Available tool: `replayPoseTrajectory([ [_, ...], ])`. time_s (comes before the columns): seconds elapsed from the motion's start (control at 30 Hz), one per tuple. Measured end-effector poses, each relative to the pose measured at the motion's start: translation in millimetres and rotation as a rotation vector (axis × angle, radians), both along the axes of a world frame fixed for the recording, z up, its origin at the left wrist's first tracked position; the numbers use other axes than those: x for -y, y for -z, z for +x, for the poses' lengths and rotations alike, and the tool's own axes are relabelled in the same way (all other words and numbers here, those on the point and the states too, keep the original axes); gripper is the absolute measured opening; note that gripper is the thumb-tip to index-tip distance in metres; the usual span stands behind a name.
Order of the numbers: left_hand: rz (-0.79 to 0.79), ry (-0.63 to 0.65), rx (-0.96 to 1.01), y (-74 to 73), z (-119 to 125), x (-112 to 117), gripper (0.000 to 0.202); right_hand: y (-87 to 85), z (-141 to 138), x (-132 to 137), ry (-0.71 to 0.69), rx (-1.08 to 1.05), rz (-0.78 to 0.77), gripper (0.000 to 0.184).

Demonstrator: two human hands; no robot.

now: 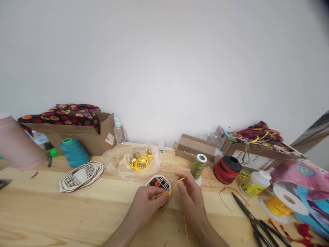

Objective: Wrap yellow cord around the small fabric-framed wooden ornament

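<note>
Near the front middle of the table lies a small cut-out ornament [160, 181] with a pale lattice edge and dark red patterned cloth behind it. My left hand [149, 202] is over its lower part, thumb and finger pinched on a yellow cord [185, 226] at the ornament's right side. To the right, my right hand [190, 195] is closed with the cord between thumb and fingers. The cord hangs down below this hand toward the table. My left fingers hide part of the ornament's lower edge.
A plastic bag [113, 161] with bells and yellow cords lies behind the ornament. Cut-out panels [74, 176] and a teal thread cone [74, 152] are at left. Green thread [197, 166], a red spool [227, 169], a glue bottle [255, 181], yellow cord spool [277, 207] and scissors [253, 219] are at right.
</note>
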State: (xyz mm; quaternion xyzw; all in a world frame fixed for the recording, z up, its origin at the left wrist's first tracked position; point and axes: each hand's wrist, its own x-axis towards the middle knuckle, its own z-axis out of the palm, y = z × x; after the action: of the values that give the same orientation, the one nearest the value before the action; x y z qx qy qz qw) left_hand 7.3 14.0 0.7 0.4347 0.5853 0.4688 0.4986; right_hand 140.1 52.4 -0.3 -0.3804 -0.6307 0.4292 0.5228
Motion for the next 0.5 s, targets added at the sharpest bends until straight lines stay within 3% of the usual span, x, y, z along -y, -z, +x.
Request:
replayPoseTrajectory([
  [0.1, 0.019, 0.009, -0.011, -2.8, -0.6, 0.0, 0.020, -0.8, -2.5, 2.6, -0.158, 0.087, 0.040, 0.019],
  [0.23, 0.015, 0.016, 0.011, -4.3, -1.5, 0.7, 0.022, 1.2, -1.8, 4.9, -0.213, 0.116, 0.084, 0.018],
  [0.4, 0.023, 0.044, 0.100, -2.9, -3.2, 2.8, 0.023, 6.6, 0.8, 8.3, -0.270, 0.233, 0.195, 0.049],
  [0.5, 0.019, 0.029, 0.147, -1.6, -4.0, 3.8, 0.023, 9.2, 1.3, 7.7, -0.240, 0.281, 0.187, 0.035],
])
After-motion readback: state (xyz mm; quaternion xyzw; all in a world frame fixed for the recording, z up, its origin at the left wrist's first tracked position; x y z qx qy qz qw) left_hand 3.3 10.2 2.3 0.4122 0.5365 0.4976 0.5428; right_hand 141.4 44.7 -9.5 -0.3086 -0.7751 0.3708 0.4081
